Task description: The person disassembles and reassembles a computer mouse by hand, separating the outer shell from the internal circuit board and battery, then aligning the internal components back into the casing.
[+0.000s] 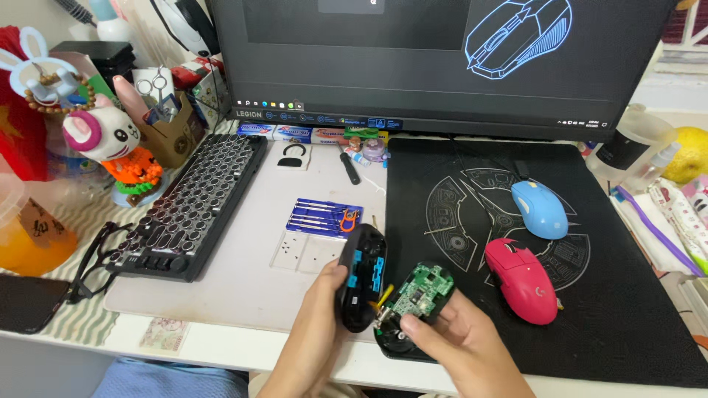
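Note:
My left hand point(313, 324) grips the black upper shell point(361, 276) of an opened computer mouse, its blue inner parts facing me. My right hand point(461, 343) holds the black lower half point(402, 339), which carries a green circuit board point(422, 290). The two halves are tilted apart like a clamshell, joined near a yellow part point(384, 295) between them. Both hands hover over the front edge of the desk, at the left border of the black mouse pad point(612, 295).
A pink mouse point(522, 280) and a blue mouse point(540, 208) lie on the pad. A blue tool set point(323, 217), a clear parts tray point(306, 252), a screwdriver point(348, 166), a round-key keyboard point(193, 203), glasses point(92, 262) and a phone point(29, 302) are to the left. A monitor point(442, 66) stands behind.

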